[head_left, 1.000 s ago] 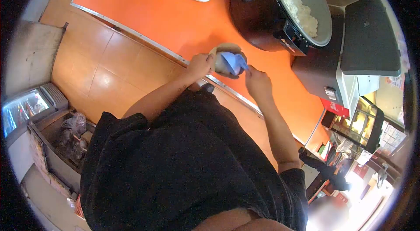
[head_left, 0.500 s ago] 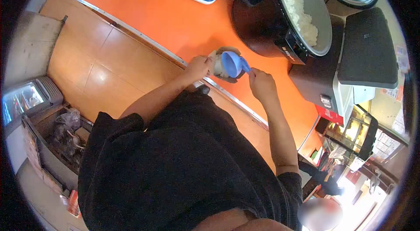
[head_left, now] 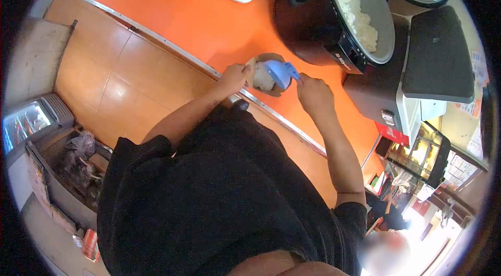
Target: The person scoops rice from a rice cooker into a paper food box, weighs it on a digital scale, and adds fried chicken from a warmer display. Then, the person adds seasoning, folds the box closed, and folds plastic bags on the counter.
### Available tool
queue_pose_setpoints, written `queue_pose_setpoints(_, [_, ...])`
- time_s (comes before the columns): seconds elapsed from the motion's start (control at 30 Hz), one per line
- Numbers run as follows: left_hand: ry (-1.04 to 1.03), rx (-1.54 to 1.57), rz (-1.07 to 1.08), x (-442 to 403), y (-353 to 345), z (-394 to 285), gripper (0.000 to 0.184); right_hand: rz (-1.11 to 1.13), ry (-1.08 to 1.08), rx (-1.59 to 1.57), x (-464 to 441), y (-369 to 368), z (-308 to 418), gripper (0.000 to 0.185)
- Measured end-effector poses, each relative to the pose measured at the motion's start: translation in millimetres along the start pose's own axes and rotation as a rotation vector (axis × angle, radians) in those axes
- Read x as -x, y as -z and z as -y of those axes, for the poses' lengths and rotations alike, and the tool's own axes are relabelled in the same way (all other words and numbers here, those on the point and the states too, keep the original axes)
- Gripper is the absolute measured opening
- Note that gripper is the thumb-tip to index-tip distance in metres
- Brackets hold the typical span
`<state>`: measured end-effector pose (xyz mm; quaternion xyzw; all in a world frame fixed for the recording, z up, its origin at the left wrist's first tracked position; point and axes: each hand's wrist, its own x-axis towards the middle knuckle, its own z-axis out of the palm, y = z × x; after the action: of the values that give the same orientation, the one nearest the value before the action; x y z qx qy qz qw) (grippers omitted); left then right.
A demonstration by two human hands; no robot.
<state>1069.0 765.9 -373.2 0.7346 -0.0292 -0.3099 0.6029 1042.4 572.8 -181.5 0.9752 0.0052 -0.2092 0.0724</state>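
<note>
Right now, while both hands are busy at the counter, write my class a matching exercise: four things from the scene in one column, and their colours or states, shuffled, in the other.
Column one
1. Left hand
2. Counter
3. Cooker
4. Right hand

Column two
A. Open, with white rice inside
B. Gripping the blue scoop by its handle
C. Orange on top
D. Holding the brown wrapper

Right pairs: 1-D, 2-C, 3-A, 4-B

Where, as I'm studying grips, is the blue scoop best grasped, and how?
Probably by the narrow handle, from the right, as the right hand does: it juts that way from the wide bowl, while the left hand is opposite.
</note>
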Motion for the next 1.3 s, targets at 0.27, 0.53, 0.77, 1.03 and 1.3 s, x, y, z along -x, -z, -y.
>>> queue_pose_setpoints(0.27, [0.026, 0.289, -0.09, 5, -3, -11, 0.045, 0.028, 0.051, -0.073, 1, 5, 3, 0.025])
queue_pose_setpoints(0.53, [0.021, 0.145, 0.005, -3, -1, 5, 0.042, -0.082, -0.055, 0.064, -13, -17, 11, 0.027])
queue_pose_setpoints(0.77, [-0.061, 0.089, 0.031, -27, -3, 34, 0.042, -0.013, 0.008, -0.049, -22, -3, 5, 0.027])
queue_pose_setpoints(1.03, [0.014, 0.108, 0.037, -5, -1, 11, 0.045, -0.055, -0.036, 0.014, -3, -28, 0, 0.029])
queue_pose_setpoints(1.3, [0.052, 0.328, 0.005, -12, 8, 21, 0.046, -0.47, -0.032, -0.519, 29, -58, -26, 0.032])
